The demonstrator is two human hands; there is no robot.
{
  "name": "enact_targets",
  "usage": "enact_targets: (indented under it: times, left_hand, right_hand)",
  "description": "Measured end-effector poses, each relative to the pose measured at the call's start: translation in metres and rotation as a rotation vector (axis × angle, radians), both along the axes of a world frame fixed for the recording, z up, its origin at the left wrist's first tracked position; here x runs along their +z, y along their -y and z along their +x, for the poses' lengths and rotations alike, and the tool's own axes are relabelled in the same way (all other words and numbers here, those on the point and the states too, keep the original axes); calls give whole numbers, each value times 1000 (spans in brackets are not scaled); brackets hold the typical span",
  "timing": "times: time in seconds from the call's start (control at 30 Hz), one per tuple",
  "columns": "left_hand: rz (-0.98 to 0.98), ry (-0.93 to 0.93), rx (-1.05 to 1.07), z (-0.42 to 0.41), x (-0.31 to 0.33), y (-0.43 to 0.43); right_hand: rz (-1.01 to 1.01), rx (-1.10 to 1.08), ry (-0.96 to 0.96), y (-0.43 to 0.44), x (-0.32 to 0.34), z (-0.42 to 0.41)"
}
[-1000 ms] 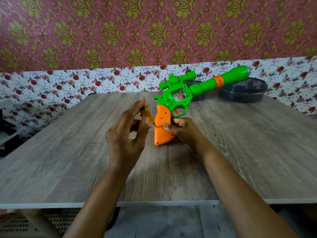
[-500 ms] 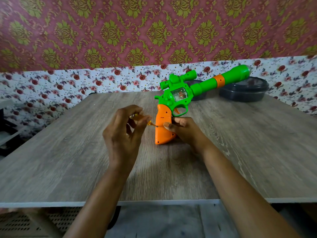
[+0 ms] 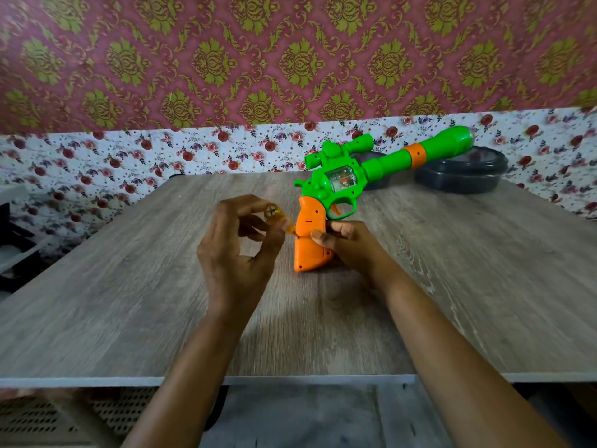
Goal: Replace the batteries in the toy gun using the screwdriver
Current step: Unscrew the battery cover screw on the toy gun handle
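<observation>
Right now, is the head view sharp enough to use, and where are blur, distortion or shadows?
Head view: centre fairly sharp, with gun, left hand, right hand and screwdriver readable; head view edges smeared, worst on the wallpaper corners; wide-angle lens bows the wall border; soft shadow on the table under the hands, no harsh glare.

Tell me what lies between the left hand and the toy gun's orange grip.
In the head view, only the amber screwdriver: the left hand pinches it, its tip reaching the orange grip.

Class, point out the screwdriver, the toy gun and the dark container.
screwdriver (image 3: 274, 215), head view, amber handle end
toy gun (image 3: 342, 182), head view, green body's clear window
dark container (image 3: 462, 177), head view, front wall
</observation>
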State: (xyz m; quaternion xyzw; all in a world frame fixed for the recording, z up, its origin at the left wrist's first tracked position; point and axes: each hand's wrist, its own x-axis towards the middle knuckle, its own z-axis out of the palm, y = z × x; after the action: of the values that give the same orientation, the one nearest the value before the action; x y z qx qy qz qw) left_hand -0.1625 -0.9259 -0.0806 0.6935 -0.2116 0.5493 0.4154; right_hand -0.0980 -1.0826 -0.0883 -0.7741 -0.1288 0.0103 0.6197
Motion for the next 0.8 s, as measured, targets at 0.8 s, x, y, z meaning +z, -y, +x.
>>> enact_targets:
  times: [0.8]
  left_hand:
    - [-24,46,-17,-2,2,0]
  right_hand:
    - [31,12,-1,1,-2,1]
